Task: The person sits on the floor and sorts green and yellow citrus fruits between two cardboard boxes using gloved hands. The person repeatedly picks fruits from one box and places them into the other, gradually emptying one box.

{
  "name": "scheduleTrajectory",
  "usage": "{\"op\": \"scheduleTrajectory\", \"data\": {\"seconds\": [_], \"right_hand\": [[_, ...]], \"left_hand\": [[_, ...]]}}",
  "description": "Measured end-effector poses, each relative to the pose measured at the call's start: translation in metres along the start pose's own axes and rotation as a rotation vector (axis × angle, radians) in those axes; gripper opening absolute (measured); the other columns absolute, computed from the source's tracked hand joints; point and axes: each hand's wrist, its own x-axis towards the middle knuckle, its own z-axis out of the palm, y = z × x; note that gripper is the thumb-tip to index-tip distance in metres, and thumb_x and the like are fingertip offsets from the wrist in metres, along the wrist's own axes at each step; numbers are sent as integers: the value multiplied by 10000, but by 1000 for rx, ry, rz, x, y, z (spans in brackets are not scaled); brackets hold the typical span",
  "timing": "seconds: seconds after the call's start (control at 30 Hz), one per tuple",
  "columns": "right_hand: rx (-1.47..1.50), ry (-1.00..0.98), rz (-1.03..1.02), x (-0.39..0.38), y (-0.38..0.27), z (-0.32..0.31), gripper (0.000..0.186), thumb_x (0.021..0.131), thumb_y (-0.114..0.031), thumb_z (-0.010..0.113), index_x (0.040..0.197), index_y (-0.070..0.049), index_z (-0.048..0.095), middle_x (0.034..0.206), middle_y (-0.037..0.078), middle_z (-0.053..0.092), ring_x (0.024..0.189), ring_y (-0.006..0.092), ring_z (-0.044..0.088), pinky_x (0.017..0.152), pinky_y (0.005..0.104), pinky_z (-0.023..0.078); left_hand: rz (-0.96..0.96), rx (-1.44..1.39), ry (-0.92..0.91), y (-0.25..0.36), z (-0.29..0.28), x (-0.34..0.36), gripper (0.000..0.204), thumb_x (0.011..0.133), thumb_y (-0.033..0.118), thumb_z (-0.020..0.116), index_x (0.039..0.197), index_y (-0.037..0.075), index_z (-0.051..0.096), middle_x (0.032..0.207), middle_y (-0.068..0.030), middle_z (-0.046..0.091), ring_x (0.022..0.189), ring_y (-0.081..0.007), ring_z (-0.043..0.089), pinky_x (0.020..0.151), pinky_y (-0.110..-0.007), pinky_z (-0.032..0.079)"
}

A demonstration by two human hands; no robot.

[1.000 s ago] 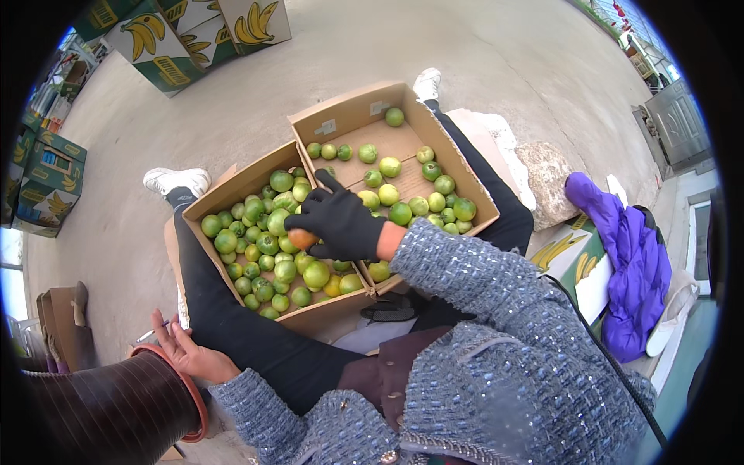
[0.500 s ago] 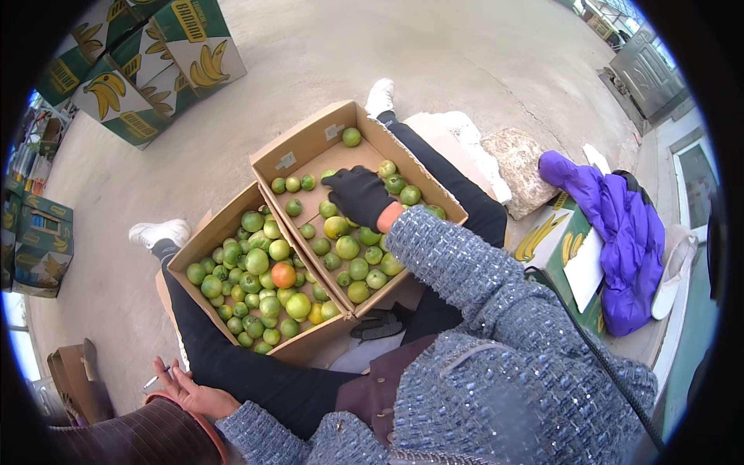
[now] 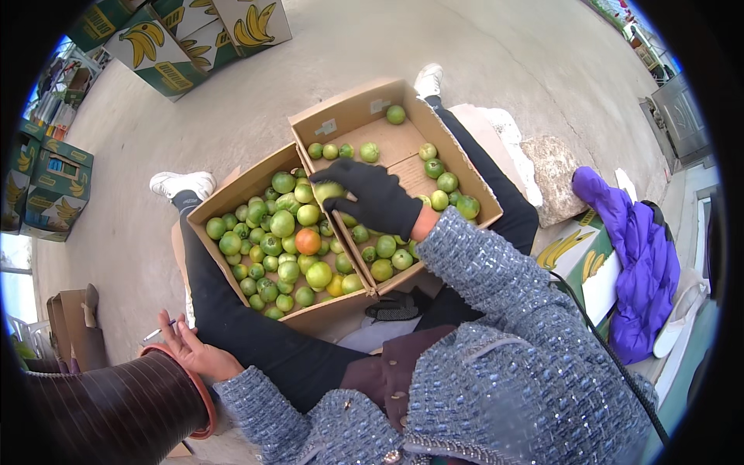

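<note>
Two shallow cardboard boxes lie side by side between my outstretched legs. The left box (image 3: pixel 329 311) is full of green tomatoes (image 3: pixel 282 224), with one orange-red tomato (image 3: pixel 308 241) among them. In the right box (image 3: pixel 350 110) tomatoes lie more loosely, and bare cardboard shows between them. My right hand (image 3: pixel 380 198), in a black glove, grips a pale green tomato (image 3: pixel 328 191) above the wall where the boxes meet. At the lower left my bare left hand (image 3: pixel 198 353) holds a lit-looking white cigarette (image 3: pixel 161 333) between its fingers, beside the rim of a ribbed dark brown pot (image 3: pixel 116 399).
Green-and-white banana cartons (image 3: pixel 194 43) are stacked at the far left, more cartons (image 3: pixel 58 186) below them. On the right a purple jacket (image 3: pixel 632 271) drapes over another carton (image 3: pixel 570 248), near a rough stone (image 3: pixel 552 178). A dark glove (image 3: pixel 394 305) lies before the boxes.
My right hand has moved from inside the right box toward the left box and now grips a green tomato. The view has shifted. My left hand still holds the cigarette.
</note>
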Motion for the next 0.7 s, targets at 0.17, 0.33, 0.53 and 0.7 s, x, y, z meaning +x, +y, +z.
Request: {"op": "scheduleTrajectory", "data": {"seconds": [0.17,0.33,0.53,0.7], "right_hand": [[-275,-234,-390,-17,-11,52,200,687,-162,650,882,-119,636,788,97,594,746,289,592,675,419,476],[-469,-185,-373,-42,6,108,84,690,-71,538,609,-74,555,603,111,500,552,301,566,1044,530,310],[-525,-24,-272,-48,7,123,58,626,-60,558,621,-9,586,602,129,489,558,300,571,957,461,419],[-22,61,-223,-27,13,55,132,737,-141,610,848,-130,681,751,78,636,849,271,622,781,388,508]], "left_hand": [[-3,35,-17,3,5,-1,342,937,76,457,1263,-7,513,1277,-66,535,1063,-179,532,888,-280,387],[48,79,-33,-4,-7,-1,340,950,82,425,1264,-26,498,1291,-60,522,1022,-181,535,855,-285,395],[70,81,-54,-1,-1,-3,340,962,102,433,1277,-13,493,1298,-72,517,1078,-211,534,879,-293,403],[66,83,-48,-4,-4,-2,344,960,96,433,1283,-9,490,1299,-73,516,1085,-215,536,884,-297,405]]}}
